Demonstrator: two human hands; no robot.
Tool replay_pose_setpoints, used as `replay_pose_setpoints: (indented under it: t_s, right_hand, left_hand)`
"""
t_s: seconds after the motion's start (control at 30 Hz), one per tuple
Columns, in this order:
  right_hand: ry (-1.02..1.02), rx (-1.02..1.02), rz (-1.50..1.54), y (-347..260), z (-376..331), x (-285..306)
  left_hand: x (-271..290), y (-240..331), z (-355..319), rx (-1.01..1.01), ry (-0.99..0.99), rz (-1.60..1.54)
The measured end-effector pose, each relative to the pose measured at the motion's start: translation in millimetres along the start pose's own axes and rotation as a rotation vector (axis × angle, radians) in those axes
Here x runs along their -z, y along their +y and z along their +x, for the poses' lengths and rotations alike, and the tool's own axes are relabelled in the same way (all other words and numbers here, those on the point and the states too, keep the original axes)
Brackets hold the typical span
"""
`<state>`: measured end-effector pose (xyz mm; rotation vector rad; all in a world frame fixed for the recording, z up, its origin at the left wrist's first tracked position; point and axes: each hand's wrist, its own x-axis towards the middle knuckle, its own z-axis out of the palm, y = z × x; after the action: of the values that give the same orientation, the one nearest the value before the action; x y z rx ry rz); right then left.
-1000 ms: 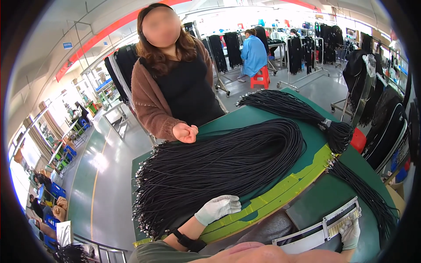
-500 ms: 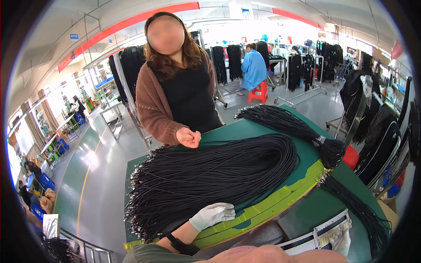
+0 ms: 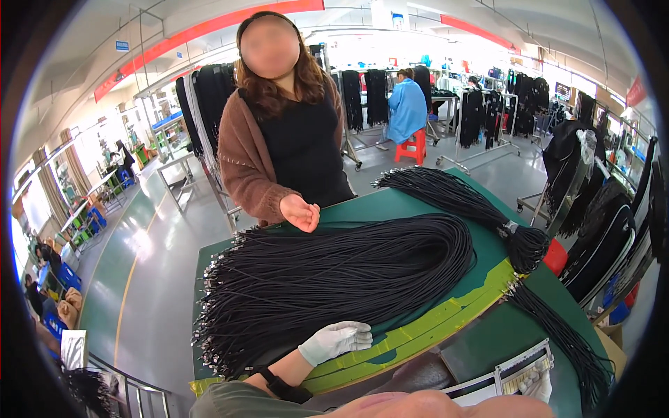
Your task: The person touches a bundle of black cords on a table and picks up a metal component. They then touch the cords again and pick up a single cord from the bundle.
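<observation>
My left hand (image 3: 337,341), in a white glove, lies flat on the green table (image 3: 411,202) at the near edge of a big looped bundle of black cords (image 3: 334,279), fingers apart and holding nothing. My right hand (image 3: 538,382), also gloved, grips a white card rack (image 3: 512,369) at the lower right. A person in a brown cardigan (image 3: 244,167) stands across the table with an open palm (image 3: 301,212) held over the far edge of the cords.
A second tied bundle of black cords (image 3: 460,202) lies at the far right, and a third (image 3: 557,334) trails along the right edge. A yellow-green strip (image 3: 432,324) crosses the table. Garment racks and a seated worker in blue (image 3: 408,111) are behind.
The view has shifted slightly, so the table sits higher and nearer. My left hand stays flat by the cords; the person's palm stays open over the table.
</observation>
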<state>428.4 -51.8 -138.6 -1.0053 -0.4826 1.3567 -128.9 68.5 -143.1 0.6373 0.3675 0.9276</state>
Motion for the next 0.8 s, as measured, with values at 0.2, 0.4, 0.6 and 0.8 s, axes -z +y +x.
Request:
replay_pose_setpoints:
  t_s: [0.2, 0.4, 0.6, 0.8]
  right_hand:
    - [0.018, 0.017, 0.012, 0, -5, -16]
    - [0.037, 0.028, 0.019, -2, -5, -12]
    - [0.087, -0.052, 0.022, 1, 6, 17]
    - [0.035, -0.008, 0.019, 1, 4, 5]
  left_hand:
    - [5, -1, 1, -0.007, -0.015, 0.019]
    - [3, 0, 0, 0.001, 0.006, 0.002]
    - [1, 0, -1, -0.005, 0.010, 0.009]
    - [2, 1, -1, 0.004, -0.012, 0.001]
